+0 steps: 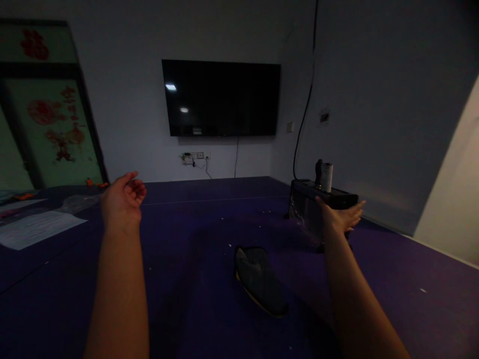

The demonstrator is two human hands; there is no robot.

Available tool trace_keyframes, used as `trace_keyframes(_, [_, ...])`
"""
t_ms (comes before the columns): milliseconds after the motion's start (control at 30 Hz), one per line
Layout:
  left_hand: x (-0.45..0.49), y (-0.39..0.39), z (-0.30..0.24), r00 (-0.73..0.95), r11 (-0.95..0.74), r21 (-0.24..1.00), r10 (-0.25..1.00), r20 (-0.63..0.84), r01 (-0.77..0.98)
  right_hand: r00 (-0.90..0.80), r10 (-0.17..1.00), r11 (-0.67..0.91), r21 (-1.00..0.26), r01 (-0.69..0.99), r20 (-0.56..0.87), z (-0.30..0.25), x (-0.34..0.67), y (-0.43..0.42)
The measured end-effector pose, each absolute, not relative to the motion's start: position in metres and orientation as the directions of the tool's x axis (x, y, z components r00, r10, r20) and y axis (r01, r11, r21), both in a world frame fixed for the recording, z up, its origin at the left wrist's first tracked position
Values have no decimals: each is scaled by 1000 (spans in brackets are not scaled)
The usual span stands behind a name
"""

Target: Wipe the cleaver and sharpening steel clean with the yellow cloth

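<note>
The dark slipper-like item (260, 280) lies on the purple floor (179, 244), long axis slanting away leftward, between the half-curled, empty left hand (122, 203) and the nearer, wide-open right hand (342, 218); a black box (309, 212) stands by the latter.

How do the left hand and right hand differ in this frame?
The left hand has its fingers loosely curled; the right hand has its fingers stretched out. The left hand is well apart from the black box, while the right hand overlaps it in view; contact can't be told. Both are bare and appear to hold nothing.
</note>
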State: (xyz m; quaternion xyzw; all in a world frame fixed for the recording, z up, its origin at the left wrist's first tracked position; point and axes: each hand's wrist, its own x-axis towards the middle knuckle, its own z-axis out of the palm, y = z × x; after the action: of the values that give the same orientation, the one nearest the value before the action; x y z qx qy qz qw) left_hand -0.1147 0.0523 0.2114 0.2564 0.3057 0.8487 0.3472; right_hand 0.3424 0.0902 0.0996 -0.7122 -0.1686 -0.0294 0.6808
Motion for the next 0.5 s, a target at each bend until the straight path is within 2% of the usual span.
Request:
trace_keyframes(167, [-112, 54, 211, -611, -547, 724, 761, 219, -421, 929, 150, 35, -941, 336, 337, 98, 344, 91])
trace_keyframes(400, [-110, 53, 211, -606, -548, 722, 763, 225, -422, 939, 76, 100, -940, 327, 335, 96, 344, 93])
trace_keyframes(500, [-109, 52, 211, -598, -543, 728, 768, 228, -419, 924, 65, 173, -916, 363, 378, 93, 349, 96])
